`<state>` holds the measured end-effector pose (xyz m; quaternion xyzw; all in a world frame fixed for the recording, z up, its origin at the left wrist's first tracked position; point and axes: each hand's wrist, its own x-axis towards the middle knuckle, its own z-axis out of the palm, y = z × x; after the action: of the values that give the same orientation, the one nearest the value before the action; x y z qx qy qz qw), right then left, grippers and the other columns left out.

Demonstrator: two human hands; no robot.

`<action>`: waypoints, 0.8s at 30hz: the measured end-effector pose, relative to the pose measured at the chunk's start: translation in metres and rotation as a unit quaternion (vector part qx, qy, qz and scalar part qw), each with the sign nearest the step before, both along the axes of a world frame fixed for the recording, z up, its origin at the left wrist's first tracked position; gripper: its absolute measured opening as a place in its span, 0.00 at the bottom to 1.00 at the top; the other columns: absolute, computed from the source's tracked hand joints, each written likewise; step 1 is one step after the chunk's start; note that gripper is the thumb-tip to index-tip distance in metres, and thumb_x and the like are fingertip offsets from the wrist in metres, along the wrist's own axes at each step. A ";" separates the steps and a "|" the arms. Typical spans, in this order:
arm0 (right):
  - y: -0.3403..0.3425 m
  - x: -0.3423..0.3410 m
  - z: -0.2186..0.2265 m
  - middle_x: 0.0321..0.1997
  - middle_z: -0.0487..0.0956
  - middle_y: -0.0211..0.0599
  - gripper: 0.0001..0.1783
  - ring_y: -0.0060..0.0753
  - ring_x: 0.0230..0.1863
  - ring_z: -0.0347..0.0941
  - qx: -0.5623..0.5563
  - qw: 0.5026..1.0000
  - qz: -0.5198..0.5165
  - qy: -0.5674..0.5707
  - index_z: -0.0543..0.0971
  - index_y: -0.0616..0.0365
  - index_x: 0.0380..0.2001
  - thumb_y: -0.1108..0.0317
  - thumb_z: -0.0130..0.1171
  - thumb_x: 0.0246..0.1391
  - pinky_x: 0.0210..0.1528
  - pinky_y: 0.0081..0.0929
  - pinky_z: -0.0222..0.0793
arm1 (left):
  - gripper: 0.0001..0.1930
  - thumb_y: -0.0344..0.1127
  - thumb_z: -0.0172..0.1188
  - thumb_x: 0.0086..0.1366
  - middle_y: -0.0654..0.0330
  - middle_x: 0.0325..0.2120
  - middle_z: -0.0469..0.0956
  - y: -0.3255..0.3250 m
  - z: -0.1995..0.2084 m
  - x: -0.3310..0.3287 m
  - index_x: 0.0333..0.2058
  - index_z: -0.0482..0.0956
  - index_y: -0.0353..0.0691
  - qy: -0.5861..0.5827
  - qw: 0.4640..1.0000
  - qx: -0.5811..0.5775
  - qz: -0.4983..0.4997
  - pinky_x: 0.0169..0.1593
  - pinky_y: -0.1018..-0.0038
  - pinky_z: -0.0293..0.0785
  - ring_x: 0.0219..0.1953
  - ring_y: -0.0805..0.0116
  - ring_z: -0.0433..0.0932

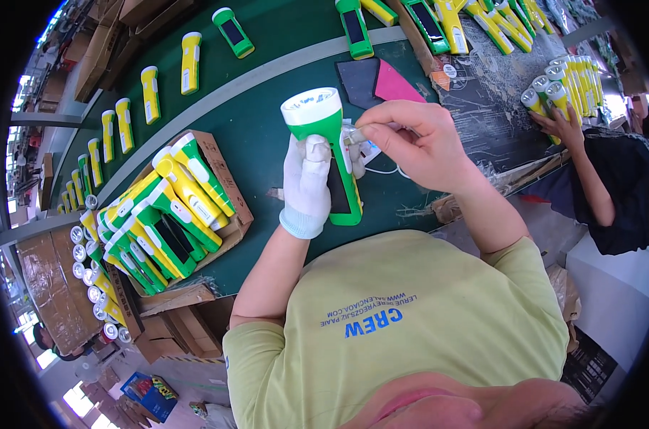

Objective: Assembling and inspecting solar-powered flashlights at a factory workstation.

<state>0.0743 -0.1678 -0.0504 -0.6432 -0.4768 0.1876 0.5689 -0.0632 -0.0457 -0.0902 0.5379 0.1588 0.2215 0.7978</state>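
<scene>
"flashlight first: where do we have it?"

"raised over the counter, green body gripped in our gloved left hand, white head at the far end."

"why that way?"

"probably so the body is steady and its side is free for our bare right hand. thumb and forefinger there look closed on a small pale thing beside the body; what it is, we cannot tell."

"and the cardboard box to our left?"

"it holds yellow and green flashlights, packed leaning together, perhaps to save room. loose flashlights lie spaced out beyond the grey strip, maybe so we can reach each one singly."
</scene>
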 end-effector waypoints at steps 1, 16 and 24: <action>-0.001 -0.001 0.001 0.29 0.79 0.32 0.04 0.13 0.24 0.69 0.002 1.000 -0.002 -0.003 0.80 0.66 0.35 0.78 0.57 0.57 0.24 0.13 0.63 | 0.30 0.56 0.51 0.67 0.56 0.39 0.74 0.000 0.002 0.000 0.54 0.61 0.35 -0.004 0.998 -0.053 -0.035 0.36 0.74 0.76 0.32 0.72 0.76; -0.046 0.015 -0.032 0.25 0.75 0.35 0.06 0.22 0.23 0.70 -0.072 0.986 -0.148 0.000 0.77 0.62 0.31 0.77 0.64 0.48 0.26 0.19 0.65 | 0.14 0.36 0.57 0.64 0.63 0.22 0.73 0.008 -0.005 -0.030 0.42 0.71 0.33 0.039 0.988 -0.137 0.058 0.28 0.75 0.74 0.22 0.71 0.74; -0.024 -0.009 0.049 0.30 0.76 0.33 0.30 0.19 0.15 0.63 0.204 0.841 0.170 -0.472 0.78 0.53 0.28 0.33 0.59 0.46 0.12 0.19 0.53 | 0.28 0.38 0.72 0.51 0.62 0.44 0.78 -0.036 -0.009 -0.037 0.50 0.74 0.40 0.003 0.893 -0.031 -0.450 0.51 0.73 0.72 0.48 0.73 0.75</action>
<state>0.0650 -0.1922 -0.0017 -0.4321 -0.8169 -0.1468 0.3527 -0.0999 -0.0813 -0.0990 0.5274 -0.0912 -0.1675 0.8280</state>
